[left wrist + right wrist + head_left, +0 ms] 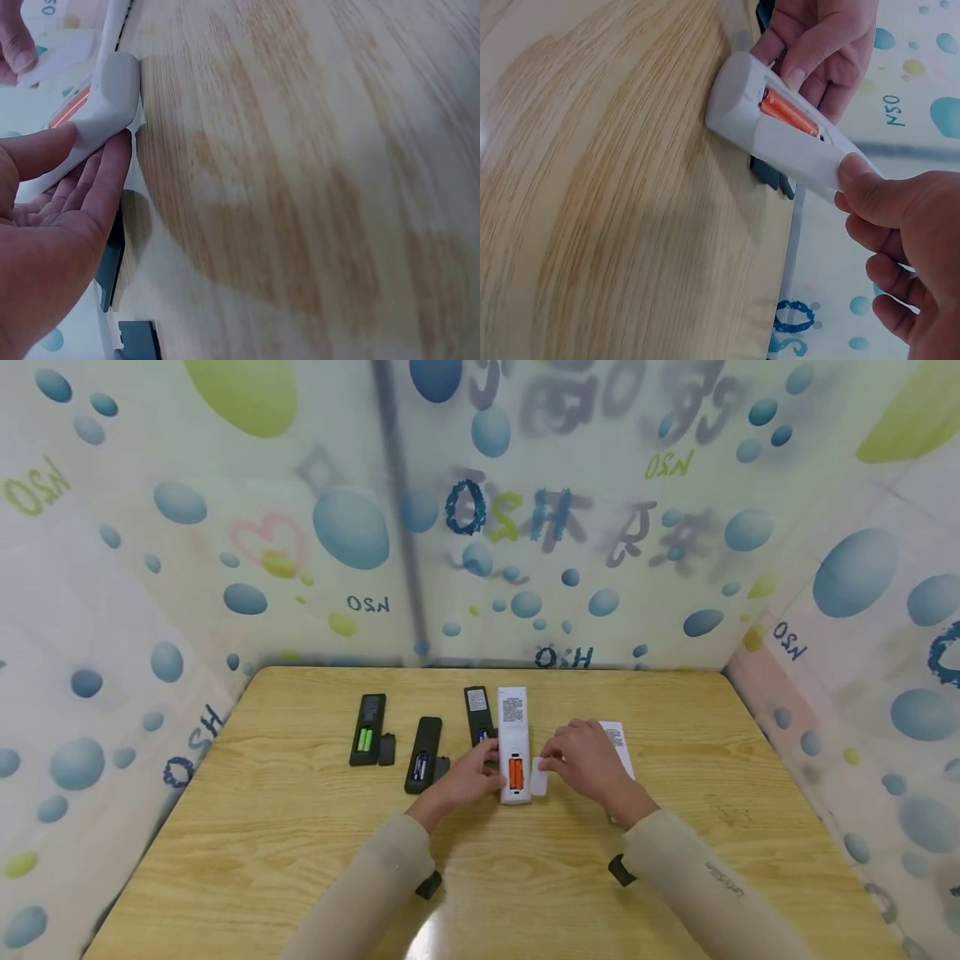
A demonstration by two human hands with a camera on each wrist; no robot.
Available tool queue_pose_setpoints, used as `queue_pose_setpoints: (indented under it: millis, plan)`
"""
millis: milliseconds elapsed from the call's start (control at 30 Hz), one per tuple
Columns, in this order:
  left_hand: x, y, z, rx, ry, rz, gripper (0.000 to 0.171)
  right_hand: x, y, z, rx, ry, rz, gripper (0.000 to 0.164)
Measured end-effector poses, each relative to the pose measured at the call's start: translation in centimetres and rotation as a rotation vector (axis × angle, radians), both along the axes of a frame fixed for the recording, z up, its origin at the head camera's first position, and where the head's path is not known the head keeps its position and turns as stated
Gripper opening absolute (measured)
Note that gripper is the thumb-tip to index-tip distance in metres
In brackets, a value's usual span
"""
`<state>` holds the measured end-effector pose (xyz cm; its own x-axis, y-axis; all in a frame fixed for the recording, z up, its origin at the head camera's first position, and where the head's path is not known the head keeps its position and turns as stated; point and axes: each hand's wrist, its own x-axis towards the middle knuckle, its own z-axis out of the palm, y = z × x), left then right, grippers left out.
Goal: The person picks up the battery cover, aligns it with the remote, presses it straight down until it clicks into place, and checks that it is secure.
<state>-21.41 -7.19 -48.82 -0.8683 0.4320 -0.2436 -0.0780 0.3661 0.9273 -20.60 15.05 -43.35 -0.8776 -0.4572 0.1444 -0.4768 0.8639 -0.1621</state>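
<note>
A white remote control (513,718) lies back side up, its battery bay uncovered and holding orange batteries (516,773). My left hand (467,777) grips its left side near the lower end, thumb and fingers on either side of the body (112,97). Between thumb and fingers of my right hand (588,760) is a small white battery cover (538,778), pinched at its upper end. The cover is held just right of the bay; in the right wrist view the cover (799,154) overlaps the remote's edge, and the orange battery (789,112) still shows.
To the left lie a black remote (370,708) with green batteries, its cover (387,749) beside it, and another black remote (427,739) with dark batteries. A third black remote (477,702) sits partly behind my left hand. Another white remote (615,735) is partly hidden by my right hand.
</note>
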Motion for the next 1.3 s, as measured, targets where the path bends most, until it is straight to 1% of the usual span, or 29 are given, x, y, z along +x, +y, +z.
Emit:
queue_pose_setpoints:
  millis: [300,600,800,1033,1300]
  plan:
    - [-0.1,0.0,0.0,-0.01,0.008,-0.011,0.06,-0.4,-2.0,0.4,0.007,0.013,0.049,0.012]
    - [0.0,0.0,0.1,-0.017,0.004,-0.013,0.062,-0.5,-2.7,0.6,0.015,0.009,0.056,0.012]
    - [0.0,0.0,0.2,-0.012,0.002,-0.021,0.06,-0.7,-3.1,0.7,0.014,0.015,0.073,0.012]
    - [-0.2,0.0,0.0,-0.002,-0.01,-0.025,0.06,-0.9,-3.3,0.3,0.033,0.03,0.069,0.013]
    - [-0.3,0.0,0.0,0.005,0.015,-0.031,0.059,-0.9,-3.2,-0.2,0.028,0.064,0.087,0.013]
